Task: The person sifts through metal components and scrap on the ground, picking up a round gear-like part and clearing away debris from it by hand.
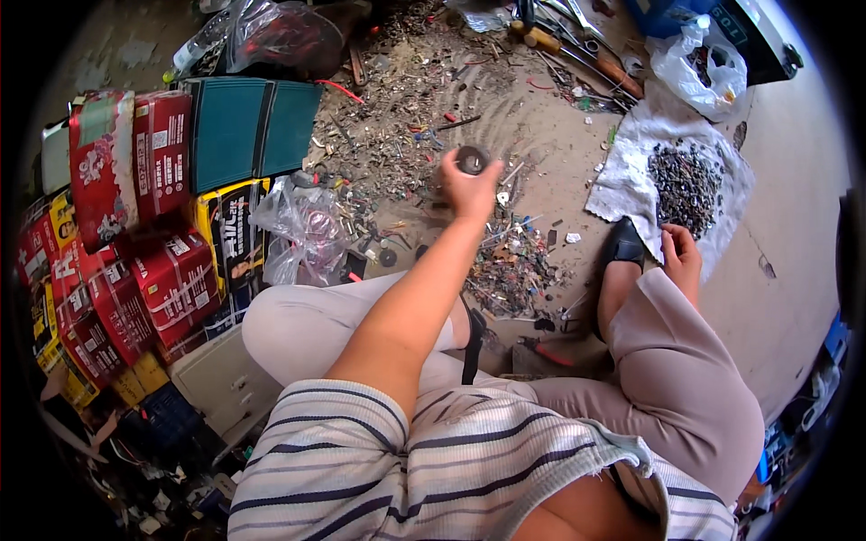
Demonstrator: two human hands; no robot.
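My left hand (467, 185) grips a round dark metal piece (472, 160), with a small light spot on its top, above the floor strewn with small scrap (388, 135). My right hand (681, 257) has its fingers curled together at the lower edge of a pile of small dark metal bits (686, 185) on a crumpled white cloth (613, 185), beside my black shoe (624, 242); whatever it may hold is too small to make out. Another loose heap of mixed small parts (514, 270) lies between my legs.
Stacked red, yellow and teal boxes (162, 279) line the left, beside a crumpled clear bag (302, 234). Hand tools (577, 59) lie at the top, near a white plastic bag (699, 68) and a blue crate (686, 18). Bare concrete (780, 270) shows at the right.
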